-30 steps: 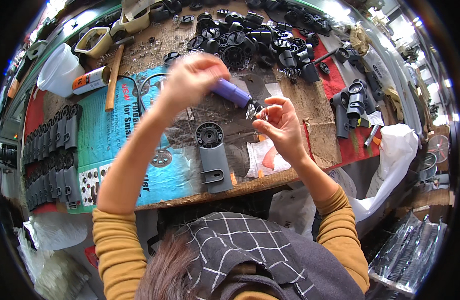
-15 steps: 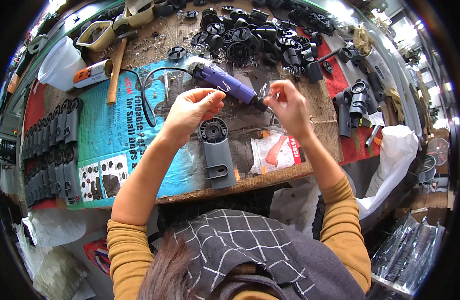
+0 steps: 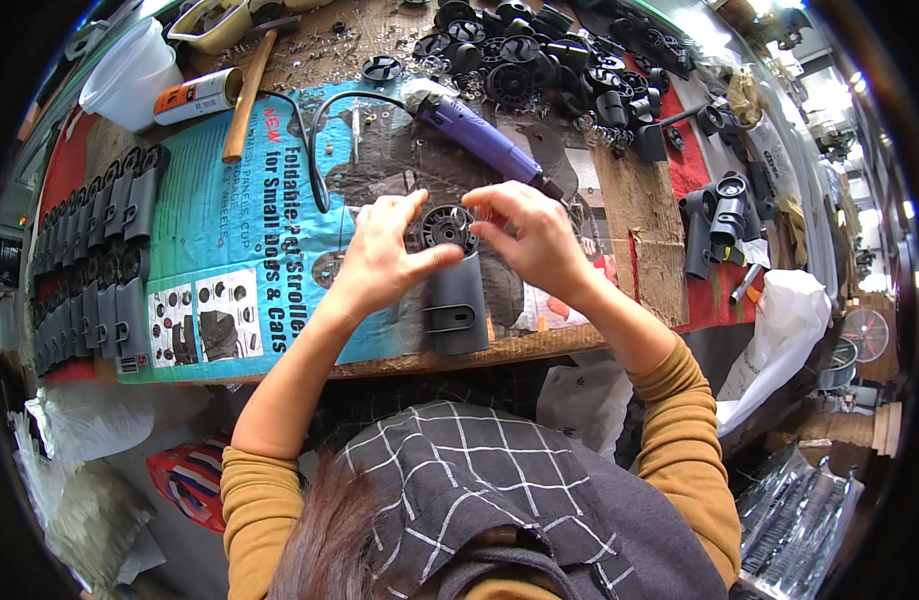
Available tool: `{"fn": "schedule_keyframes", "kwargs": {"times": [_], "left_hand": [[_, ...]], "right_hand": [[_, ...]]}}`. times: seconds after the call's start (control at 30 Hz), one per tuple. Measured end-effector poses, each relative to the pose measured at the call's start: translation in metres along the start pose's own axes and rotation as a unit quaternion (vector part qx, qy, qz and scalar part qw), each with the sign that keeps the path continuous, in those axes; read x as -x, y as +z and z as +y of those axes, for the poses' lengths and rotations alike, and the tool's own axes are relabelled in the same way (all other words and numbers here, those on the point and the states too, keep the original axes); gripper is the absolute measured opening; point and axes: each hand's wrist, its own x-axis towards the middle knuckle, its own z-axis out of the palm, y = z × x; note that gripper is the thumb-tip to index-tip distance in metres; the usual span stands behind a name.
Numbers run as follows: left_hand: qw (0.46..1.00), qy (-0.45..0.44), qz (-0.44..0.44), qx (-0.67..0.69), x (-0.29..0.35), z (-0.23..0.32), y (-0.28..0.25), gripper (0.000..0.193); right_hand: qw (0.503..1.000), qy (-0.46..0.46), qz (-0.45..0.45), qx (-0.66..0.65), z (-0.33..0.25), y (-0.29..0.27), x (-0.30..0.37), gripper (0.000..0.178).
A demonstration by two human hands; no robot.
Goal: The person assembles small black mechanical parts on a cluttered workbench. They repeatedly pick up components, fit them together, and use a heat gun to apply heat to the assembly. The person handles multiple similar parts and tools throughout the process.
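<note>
In front of me on the table lies a dark grey plastic tube part [image 3: 455,305] with a slot in its body. Its round, hollowed head [image 3: 447,228] faces up at the far end. My left hand [image 3: 381,255] is at the left of this head, thumb and fingers spread apart. Over the head's right side, my right hand [image 3: 529,238] has its fingertips pinched together. A small shiny piece seems to be between them, too small to make out. Just beyond the hands lies a purple corded power tool [image 3: 484,143], its black tip toward the right.
Rows of similar grey parts [image 3: 97,215] stand at the left. A hammer [image 3: 249,100], an orange can [image 3: 194,97] and a white tub [image 3: 129,75] lie far left. Black wheel parts [image 3: 524,70] are piled at the back. More grey tubes [image 3: 727,210] lie at the right.
Both hands have come together over the grey part's head, the right one moving left from the power tool's tip. My left hand's fingers have spread from a pinch. The view has shifted slightly.
</note>
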Motion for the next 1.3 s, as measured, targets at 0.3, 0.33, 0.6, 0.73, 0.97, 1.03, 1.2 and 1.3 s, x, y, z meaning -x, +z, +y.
{"fn": "schedule_keyframes", "kwargs": {"times": [0.3,0.33,0.6,0.73,0.97,1.03,1.2,1.3], "left_hand": [[1.0,-0.003,-0.027,0.011,0.006,-0.011,0.011,0.086],[1.0,0.003,-0.024,0.016,0.006,-0.011,0.011,0.085],[0.999,0.018,-0.037,0.002,0.01,-0.009,0.004,0.086],[0.999,0.003,-0.048,-0.004,0.013,-0.006,0.003,0.085],[0.998,-0.003,-0.033,0.051,0.015,-0.007,0.001,0.086],[0.999,0.012,0.009,0.051,0.009,-0.005,-0.002,0.078],[0.837,-0.053,-0.027,0.544,-0.01,0.019,0.001,0.053],[0.784,-0.032,-0.052,0.618,-0.006,0.031,-0.001,0.044]], "right_hand": [[0.99,-0.088,-0.064,0.093,0.009,0.025,-0.005,0.028],[0.989,-0.095,-0.056,0.096,0.006,0.024,-0.005,0.03],[0.991,0.003,0.071,0.117,0.025,-0.023,-0.052,0.034],[0.932,0.065,0.098,0.342,0.1,-0.027,-0.12,0.059],[0.955,0.059,0.093,0.276,0.121,-0.025,-0.134,0.062],[0.985,0.015,0.152,0.086,0.099,-0.031,-0.11,0.064],[0.976,-0.091,0.055,-0.192,0.035,-0.013,-0.028,0.075],[0.977,-0.129,-0.002,-0.167,0.007,-0.01,-0.005,0.074]]}}
